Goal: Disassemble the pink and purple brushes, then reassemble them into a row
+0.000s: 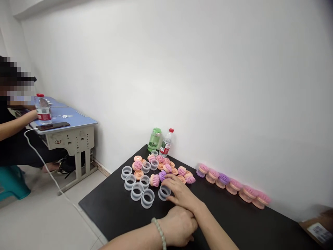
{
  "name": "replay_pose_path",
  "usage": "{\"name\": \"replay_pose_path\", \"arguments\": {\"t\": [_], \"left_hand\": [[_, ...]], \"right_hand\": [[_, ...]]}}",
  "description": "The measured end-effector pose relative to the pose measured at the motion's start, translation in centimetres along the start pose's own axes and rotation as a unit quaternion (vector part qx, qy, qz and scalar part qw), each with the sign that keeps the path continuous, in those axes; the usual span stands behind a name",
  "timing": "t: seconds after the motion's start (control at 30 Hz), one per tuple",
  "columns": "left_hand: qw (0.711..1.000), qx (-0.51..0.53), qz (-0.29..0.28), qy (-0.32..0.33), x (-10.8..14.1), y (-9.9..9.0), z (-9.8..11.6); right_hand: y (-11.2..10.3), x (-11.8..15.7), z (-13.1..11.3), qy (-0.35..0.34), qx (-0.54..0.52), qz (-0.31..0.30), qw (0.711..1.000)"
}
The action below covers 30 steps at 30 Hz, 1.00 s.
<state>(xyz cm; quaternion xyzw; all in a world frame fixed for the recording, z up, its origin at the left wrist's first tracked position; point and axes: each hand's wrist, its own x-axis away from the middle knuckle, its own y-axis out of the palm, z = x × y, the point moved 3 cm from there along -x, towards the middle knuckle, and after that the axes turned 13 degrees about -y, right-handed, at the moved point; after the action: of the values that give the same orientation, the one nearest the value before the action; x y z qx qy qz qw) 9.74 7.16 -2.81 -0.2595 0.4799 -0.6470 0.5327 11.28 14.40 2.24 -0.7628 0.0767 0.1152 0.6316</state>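
My right hand reaches in from the lower right, its thumb and fingers around the near right side of a clear ring. Beneath my right wrist lies my left hand, a bead bracelet on its wrist and its fingers curled; anything inside them is hidden. Several other clear rings stand left of my right hand. Beyond them is a cluster of pink bristle heads, a purple bristle head and orange round bases. Along the wall, a row of assembled brushes rests on the black table.
A green bottle and a red-capped water bottle stand at the table's back corner. At left, another person sits at a blue desk with a bottle and a phone. A cardboard box is at far right.
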Motion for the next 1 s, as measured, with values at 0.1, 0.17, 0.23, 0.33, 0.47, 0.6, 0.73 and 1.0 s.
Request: {"name": "replay_pose_path", "arguments": {"t": [0.1,0.17,0.23,0.33,0.47,0.6,0.73,1.0], "left_hand": [[0.998,-0.057,-0.009,0.041,0.2,-0.3,0.5],[0.997,-0.054,0.030,0.052,0.5,-1.3,0.7],[0.996,-0.030,0.082,0.019,0.7,-2.4,0.6],[0.990,-0.012,0.113,-0.080,0.9,-3.3,0.0],[0.994,-0.038,0.064,-0.082,0.8,-2.7,0.2],[0.997,-0.040,0.040,-0.051,0.7,-1.6,0.6],[0.998,-0.003,0.026,-0.055,0.4,-0.8,0.3],[0.993,0.082,0.006,-0.086,0.2,-0.3,-0.7]], "right_hand": [[-0.5,2.7,0.1,0.081,-0.031,0.051,0.995],[-0.8,4.7,0.0,0.133,-0.044,0.077,0.987],[-1.2,6.7,-0.2,0.168,-0.064,0.089,0.980],[-2.0,9.3,-0.3,0.194,-0.124,0.062,0.971],[-4.0,11.0,0.9,0.277,-0.148,0.072,0.947],[-4.9,7.7,0.5,0.275,-0.101,0.146,0.945],[-2.5,2.1,-1.1,0.180,-0.106,0.052,0.977],[-0.2,-1.1,-0.6,0.133,-0.095,-0.042,0.986]]}}
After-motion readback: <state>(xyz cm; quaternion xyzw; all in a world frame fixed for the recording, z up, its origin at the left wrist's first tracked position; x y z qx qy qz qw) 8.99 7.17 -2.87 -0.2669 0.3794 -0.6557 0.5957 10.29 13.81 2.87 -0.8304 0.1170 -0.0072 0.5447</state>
